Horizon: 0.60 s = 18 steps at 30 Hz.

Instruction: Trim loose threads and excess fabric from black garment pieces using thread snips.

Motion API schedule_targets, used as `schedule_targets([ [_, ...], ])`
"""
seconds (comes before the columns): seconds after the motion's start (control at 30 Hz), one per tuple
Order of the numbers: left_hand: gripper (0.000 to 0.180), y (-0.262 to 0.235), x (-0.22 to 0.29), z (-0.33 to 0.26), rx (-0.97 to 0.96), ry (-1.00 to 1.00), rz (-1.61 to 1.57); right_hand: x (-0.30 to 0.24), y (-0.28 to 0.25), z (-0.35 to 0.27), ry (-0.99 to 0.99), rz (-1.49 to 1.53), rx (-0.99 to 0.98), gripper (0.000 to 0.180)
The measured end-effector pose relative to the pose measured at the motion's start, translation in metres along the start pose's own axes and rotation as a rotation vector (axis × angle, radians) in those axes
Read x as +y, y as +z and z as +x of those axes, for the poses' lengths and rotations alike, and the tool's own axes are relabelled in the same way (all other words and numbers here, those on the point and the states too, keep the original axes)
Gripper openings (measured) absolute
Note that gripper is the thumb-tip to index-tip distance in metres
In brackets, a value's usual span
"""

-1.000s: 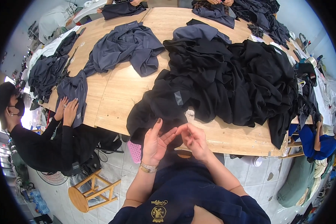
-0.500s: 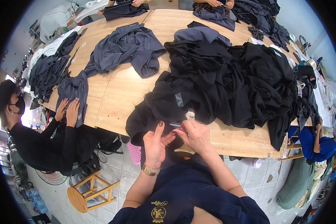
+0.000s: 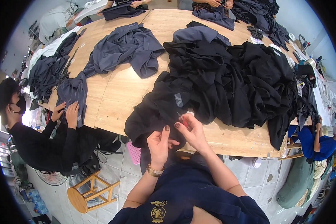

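A small grey rectangular label [image 3: 179, 99] with a pale mark sits sewn on the black garment [image 3: 156, 112] near the front edge of the surface [image 3: 115, 93]. Another grey tag [image 3: 276, 52] shows on the black pile farther right. No packages, signs or screens are visible

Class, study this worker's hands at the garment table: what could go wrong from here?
1. The right hand works a small red tool close to the left hand: fingers might get nicked.
2. The black garment hangs over the table edge and could slide off.
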<state>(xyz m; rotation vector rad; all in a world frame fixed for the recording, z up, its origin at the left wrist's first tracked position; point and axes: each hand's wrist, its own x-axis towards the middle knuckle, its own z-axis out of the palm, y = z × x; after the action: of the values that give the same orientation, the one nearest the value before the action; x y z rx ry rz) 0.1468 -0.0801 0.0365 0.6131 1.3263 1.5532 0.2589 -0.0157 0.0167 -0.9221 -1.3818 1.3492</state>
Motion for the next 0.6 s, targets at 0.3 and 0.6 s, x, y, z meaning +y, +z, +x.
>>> schedule_targets([
  [0.3,0.015,-0.005,0.010,0.015,-0.036,-0.307,-0.614,0.012,-0.009,0.001,0.145,0.085,-0.091,0.017],
  [0.6,0.018,-0.010,0.015,0.012,-0.033,-0.189,-0.576,-0.008,-0.010,-0.004,-0.266,-0.503,-0.003,0.023],
])
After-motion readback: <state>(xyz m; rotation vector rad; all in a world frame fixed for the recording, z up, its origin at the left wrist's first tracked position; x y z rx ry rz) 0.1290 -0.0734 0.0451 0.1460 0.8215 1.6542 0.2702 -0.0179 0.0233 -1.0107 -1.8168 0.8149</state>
